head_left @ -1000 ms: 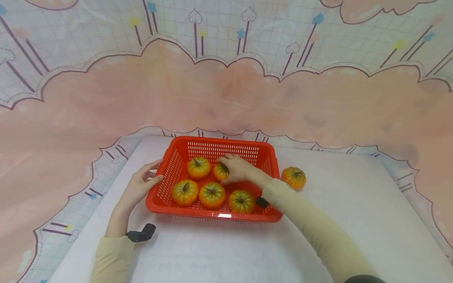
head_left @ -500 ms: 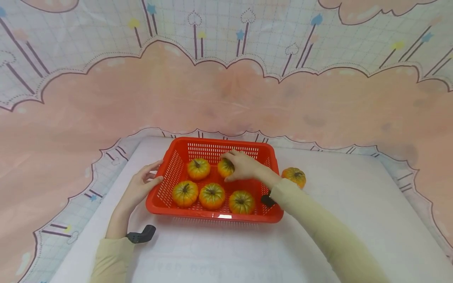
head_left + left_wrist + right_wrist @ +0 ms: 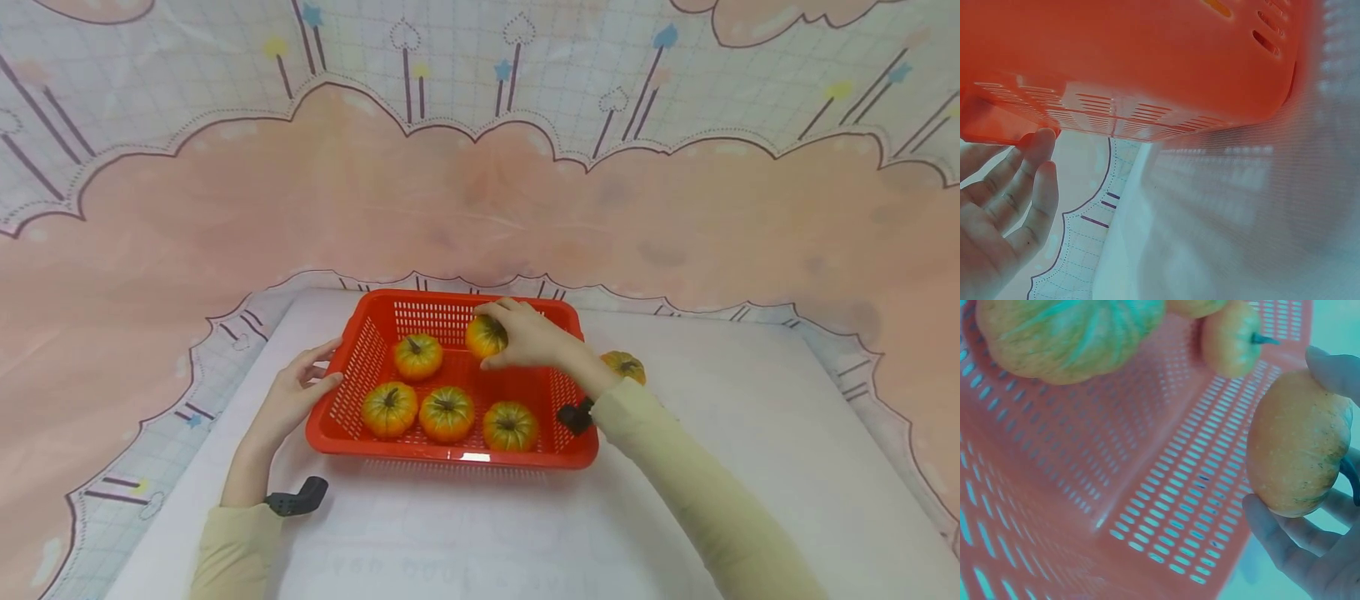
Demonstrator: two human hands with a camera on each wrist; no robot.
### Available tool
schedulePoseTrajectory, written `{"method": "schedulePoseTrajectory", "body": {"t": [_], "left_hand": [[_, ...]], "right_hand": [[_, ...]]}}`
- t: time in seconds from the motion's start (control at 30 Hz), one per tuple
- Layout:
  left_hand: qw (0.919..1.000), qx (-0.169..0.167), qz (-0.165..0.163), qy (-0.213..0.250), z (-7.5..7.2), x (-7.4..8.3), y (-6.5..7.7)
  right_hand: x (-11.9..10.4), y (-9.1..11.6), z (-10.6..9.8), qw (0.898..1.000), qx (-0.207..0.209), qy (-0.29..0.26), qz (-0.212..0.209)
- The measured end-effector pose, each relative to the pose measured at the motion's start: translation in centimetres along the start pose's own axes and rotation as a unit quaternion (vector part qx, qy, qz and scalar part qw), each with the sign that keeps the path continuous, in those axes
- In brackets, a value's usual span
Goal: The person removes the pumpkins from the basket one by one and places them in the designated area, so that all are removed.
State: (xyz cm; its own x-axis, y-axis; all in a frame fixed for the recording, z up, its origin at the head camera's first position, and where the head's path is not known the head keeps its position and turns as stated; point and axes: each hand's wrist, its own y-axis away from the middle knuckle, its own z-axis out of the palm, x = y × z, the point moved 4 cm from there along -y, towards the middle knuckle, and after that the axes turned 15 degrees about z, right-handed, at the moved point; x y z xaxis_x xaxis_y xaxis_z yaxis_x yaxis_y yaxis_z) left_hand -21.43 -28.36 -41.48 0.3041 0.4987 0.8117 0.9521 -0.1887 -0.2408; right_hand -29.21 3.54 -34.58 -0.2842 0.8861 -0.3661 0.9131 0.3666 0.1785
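Note:
Inside a red plastic basket (image 3: 453,452), my right hand (image 3: 528,337) holds a small orange-green pumpkin (image 3: 486,336) between thumb and fingers. In the right wrist view that pumpkin (image 3: 1297,444) is lifted off the basket floor, its stem toward the palm. Several other small pumpkins sit in the basket: one at the back left (image 3: 417,357), one at the front left (image 3: 389,409), one in the front middle (image 3: 447,414) and one at the front right (image 3: 511,426). My left hand (image 3: 294,393) touches the basket's left rim; its fingertips (image 3: 1040,140) meet the rim's underside.
Another pumpkin (image 3: 624,365) lies on the white table (image 3: 750,417) just right of the basket, partly hidden by the right forearm. A patterned cloth backdrop (image 3: 450,208) rises behind the table. Each wrist wears a black camera mount.
My right hand has raised the held pumpkin from the basket floor, moving it rightward and toward the back wall. The left hand stays at the rim.

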Motion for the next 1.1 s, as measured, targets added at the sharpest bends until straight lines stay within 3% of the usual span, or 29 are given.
{"method": "schedulePoseTrajectory", "body": {"t": [0.6, 1.1], "left_hand": [[1.0, -0.005, -0.006, 0.003, 0.0, 0.3, 0.0], [1.0, -0.004, -0.006, -0.002, -0.1, 0.1, 0.0]], "right_hand": [[0.5, 2.6, -2.6, 0.999, 0.048, -0.008, -0.013], [3.2, 4.3, -3.3, 0.996, 0.084, -0.014, -0.008]]}}
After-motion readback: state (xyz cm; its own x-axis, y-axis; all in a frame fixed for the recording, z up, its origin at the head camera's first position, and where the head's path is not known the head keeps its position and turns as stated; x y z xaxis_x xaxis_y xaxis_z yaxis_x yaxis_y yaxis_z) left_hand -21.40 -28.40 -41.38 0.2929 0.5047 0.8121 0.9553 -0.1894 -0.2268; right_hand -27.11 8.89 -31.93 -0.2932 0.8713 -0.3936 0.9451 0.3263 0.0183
